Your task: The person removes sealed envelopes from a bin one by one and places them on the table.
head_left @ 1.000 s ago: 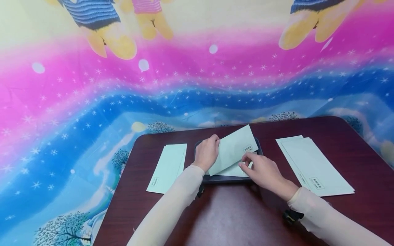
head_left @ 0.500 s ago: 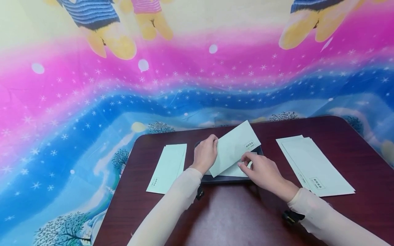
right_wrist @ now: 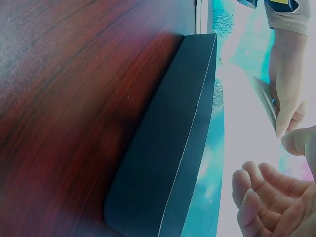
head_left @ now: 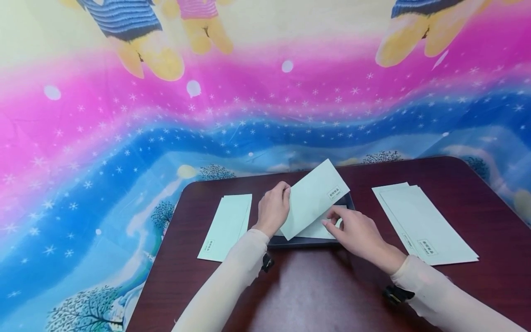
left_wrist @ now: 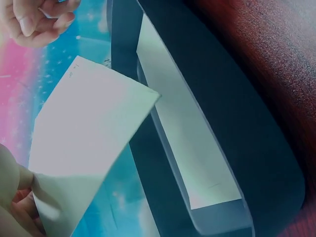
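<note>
My left hand (head_left: 273, 207) pinches a pale envelope (head_left: 317, 198) by its left end. The envelope slants up over a dark tray (head_left: 309, 243), its small printed box at the lower right. Another pale envelope (left_wrist: 182, 133) lies inside the tray. My right hand (head_left: 360, 230) hovers at the tray's right front, beside the raised envelope's lower edge. In the right wrist view its fingers (right_wrist: 271, 182) are loosely bent, thumb apart, with nothing between them. The left wrist view shows the held envelope's broad face, with the left thumb and fingers at its bottom corner.
Overlapping envelopes (head_left: 228, 226) lie left of the tray on the dark red wooden table (head_left: 307, 295). More overlapping envelopes (head_left: 427, 226) lie to the right. Behind the table hangs a colourful printed cloth (head_left: 249, 101).
My left hand has shifted slightly left, and the held envelope's upper end has risen and moved left, away from my right fingertips. The right hand has barely moved.
</note>
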Demonstrator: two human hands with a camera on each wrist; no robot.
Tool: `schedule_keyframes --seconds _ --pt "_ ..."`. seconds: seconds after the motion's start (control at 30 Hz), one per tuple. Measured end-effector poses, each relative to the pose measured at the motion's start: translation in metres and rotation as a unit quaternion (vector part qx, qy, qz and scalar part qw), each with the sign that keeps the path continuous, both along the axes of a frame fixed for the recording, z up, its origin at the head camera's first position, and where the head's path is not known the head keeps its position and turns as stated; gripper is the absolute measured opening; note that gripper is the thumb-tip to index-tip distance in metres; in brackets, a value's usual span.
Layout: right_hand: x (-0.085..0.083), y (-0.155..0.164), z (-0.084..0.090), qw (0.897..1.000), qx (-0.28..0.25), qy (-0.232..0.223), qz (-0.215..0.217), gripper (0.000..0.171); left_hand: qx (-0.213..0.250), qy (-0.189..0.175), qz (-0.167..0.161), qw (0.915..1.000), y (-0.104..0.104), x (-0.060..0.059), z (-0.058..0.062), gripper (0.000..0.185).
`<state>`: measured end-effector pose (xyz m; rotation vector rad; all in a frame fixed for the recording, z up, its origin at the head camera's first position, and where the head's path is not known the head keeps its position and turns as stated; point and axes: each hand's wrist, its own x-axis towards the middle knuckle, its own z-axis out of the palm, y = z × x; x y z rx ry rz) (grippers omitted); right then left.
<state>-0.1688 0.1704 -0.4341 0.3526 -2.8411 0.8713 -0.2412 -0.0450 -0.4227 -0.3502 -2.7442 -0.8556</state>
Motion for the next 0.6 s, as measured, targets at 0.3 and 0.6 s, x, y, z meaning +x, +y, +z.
schedule_keyframes --seconds 0.3,0.6 --pt "0.002 0.003 0.003 1.0 -0.003 0.011 0.002 0.012 0.016 0.004 0.006 0.9998 -0.007 0.002 0.008 0.024" --pt "0.003 -0.003 0.008 1.0 -0.018 0.019 0.012 0.011 0.03 0.011 0.006 0.9995 -0.011 0.002 0.015 0.024"
